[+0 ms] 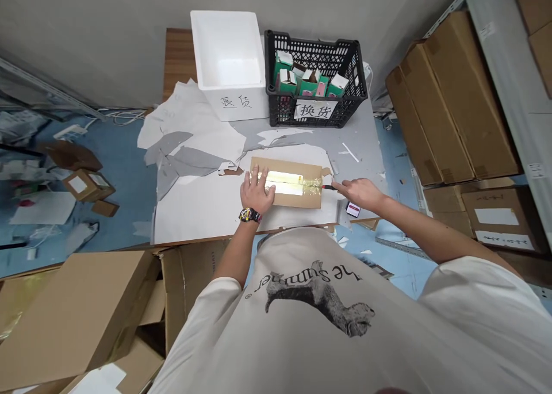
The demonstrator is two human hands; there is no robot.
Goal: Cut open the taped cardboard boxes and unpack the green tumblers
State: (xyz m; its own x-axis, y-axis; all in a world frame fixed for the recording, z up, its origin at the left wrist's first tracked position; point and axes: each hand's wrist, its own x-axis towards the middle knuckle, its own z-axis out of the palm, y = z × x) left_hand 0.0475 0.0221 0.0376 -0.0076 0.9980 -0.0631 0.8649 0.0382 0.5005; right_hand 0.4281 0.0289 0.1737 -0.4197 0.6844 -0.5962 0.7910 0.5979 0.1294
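A flat cardboard box (288, 201) lies on the white-covered table, with clear yellowish tape and a white label (284, 182) along its top. My left hand (256, 194) rests on the box's left end, palm down and fingers spread, a watch on its wrist. At the opposite end, my right hand (360, 192) is closed around a slim black-and-red box cutter (328, 187). Its tip meets the taped right edge of the box; the blade itself is too small to make out. A lit phone (352, 209) lies just below my right hand.
A white foam bin (244, 103) and a black crate (284, 117) holding green-and-white cartons (309, 83) stand at the table's back. Torn paper (190, 123) covers the left side. Large cardboard boxes (470, 95) are stacked at right, more (77, 302) at lower left.
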